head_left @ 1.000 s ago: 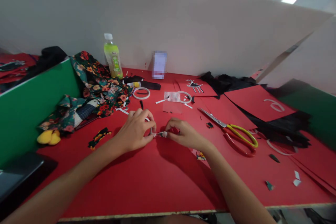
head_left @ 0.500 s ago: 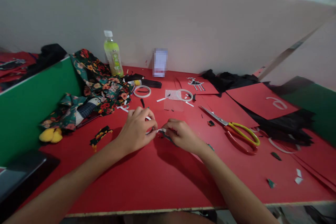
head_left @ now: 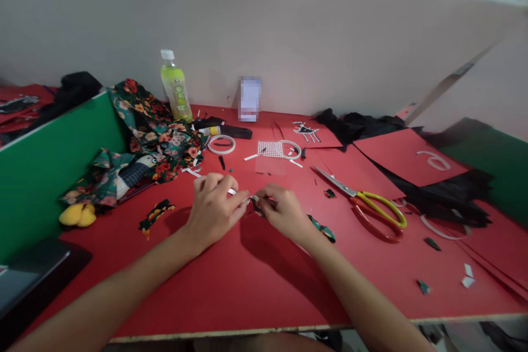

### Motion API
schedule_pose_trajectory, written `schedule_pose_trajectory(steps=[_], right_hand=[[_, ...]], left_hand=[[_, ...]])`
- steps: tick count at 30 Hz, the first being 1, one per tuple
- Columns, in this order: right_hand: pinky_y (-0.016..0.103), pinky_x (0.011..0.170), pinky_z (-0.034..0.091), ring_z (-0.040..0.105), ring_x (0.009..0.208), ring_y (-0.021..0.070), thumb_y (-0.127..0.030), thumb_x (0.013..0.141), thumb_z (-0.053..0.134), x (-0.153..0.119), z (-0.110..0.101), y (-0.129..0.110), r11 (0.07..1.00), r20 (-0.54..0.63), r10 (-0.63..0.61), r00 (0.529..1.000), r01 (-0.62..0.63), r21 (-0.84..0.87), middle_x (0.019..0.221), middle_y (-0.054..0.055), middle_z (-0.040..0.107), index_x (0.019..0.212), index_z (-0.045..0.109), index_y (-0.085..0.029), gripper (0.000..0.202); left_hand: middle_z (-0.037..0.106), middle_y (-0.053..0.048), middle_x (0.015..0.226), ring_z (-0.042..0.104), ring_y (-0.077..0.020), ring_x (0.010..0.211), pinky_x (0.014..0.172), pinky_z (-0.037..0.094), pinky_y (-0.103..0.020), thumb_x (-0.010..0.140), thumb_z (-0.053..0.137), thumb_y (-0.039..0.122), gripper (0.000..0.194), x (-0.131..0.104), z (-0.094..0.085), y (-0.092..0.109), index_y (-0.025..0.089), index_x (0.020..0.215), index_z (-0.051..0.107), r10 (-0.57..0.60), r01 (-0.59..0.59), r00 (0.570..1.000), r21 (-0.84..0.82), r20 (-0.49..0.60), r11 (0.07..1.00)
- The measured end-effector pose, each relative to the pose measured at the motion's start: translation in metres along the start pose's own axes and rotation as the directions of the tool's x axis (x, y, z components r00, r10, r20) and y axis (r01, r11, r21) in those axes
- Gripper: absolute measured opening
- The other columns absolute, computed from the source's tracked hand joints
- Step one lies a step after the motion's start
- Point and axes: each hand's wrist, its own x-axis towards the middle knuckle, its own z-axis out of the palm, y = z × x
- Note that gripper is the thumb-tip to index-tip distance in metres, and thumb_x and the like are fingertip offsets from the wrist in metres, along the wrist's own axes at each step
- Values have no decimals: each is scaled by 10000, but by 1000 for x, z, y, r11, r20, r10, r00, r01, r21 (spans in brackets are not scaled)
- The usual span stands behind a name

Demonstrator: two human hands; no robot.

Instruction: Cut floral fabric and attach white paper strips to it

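My left hand [head_left: 215, 204] is closed around a roll of white tape [head_left: 231, 191], mostly hidden by the fingers. Its thumb and fingertips come close to my right hand [head_left: 284, 208], which pinches a small dark scrap of patterned fabric [head_left: 256, 207]. A bit of white shows between the two sets of fingertips. Both hands are low over the red table [head_left: 272, 297]. Just beside my right wrist lies a green and black fabric cutout [head_left: 322, 228]. A black and yellow fabric cutout [head_left: 155, 216] lies left of my left hand.
Scissors [head_left: 358, 198] with red and yellow handles lie at the right. Tape rolls [head_left: 221, 144], a checkered sheet [head_left: 270, 149] and a phone [head_left: 249, 99] are behind the hands. Floral cloth [head_left: 165, 140] and a bottle [head_left: 176, 88] stand left; red cards [head_left: 406, 154] lie right.
The white strip seen between my fingertips now shows less, and the fingertips have drawn closer. My right hand has shifted slightly, showing more of the green and black cutout.
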Motion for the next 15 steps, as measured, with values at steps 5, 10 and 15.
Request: schedule_pose_trajectory(steps=[5, 10, 15], right_hand=[[232, 540, 369, 502, 584, 131, -129, 784, 492, -2, 1, 0, 998, -106, -41, 994, 45, 41, 629, 21, 558, 703, 613, -174, 152], [229, 530, 375, 476, 524, 110, -251, 859, 495, -2, 2, 0, 982, -76, -26, 997, 40, 187, 599, 12, 591, 780, 661, -169, 201], [228, 537, 412, 504, 523, 107, -302, 879, 489, -4, 4, -2, 955, -117, -40, 992, 72, 287, 601, 10, 594, 891, 690, -171, 240]], left_hand=[[612, -53, 908, 425, -241, 919, 794, 259, -413, 883, 504, 291, 189, -6, 4, -4, 305, 858, 690, 11, -11, 1000, -6, -8, 1000], [632, -35, 897, 434, -207, 873, 758, 265, -377, 882, 512, 210, 198, -11, 1, -10, 310, 971, 657, 176, -165, 980, 116, -89, 979], [615, -9, 858, 422, -172, 844, 753, 300, -320, 827, 589, 136, 179, -8, -8, -13, 261, 937, 655, 394, -303, 865, 303, -312, 904]])
